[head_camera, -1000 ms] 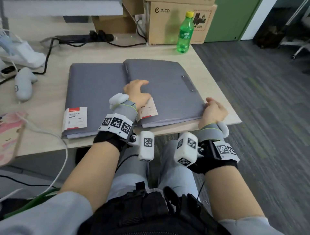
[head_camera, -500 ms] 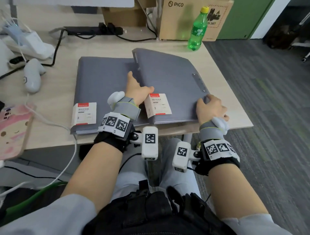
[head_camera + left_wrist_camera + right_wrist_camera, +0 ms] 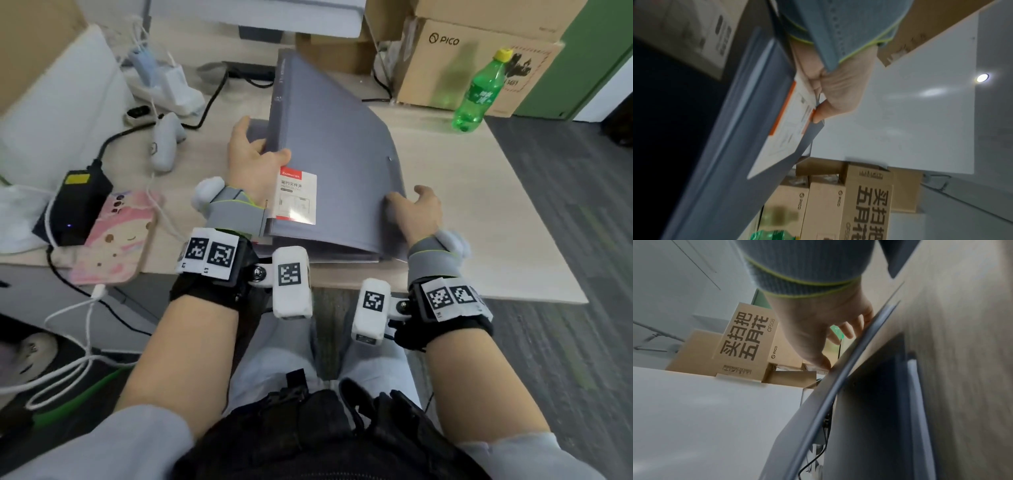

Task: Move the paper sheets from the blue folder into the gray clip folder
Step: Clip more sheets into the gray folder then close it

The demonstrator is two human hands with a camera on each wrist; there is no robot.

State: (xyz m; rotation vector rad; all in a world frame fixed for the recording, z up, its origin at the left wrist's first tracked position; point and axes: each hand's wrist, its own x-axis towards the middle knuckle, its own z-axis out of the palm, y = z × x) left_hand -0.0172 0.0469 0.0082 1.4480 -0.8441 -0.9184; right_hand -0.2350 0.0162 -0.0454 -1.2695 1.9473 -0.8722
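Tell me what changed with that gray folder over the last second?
The right-hand gray folder, flat a second ago, has been tipped up on its left edge. The left hand now grips that raised edge, and the right hand has moved to its near right corner. The green bottle stayed where it was.

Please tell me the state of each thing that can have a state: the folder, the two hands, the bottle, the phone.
gray folder: cover lifted partway, tilted.
left hand: thumb pinches the cover's left edge.
right hand: fingers loosely spread on the cover's right edge.
green bottle: upright, yellow cap on.
pink phone: lying flat, white cable plugged in.
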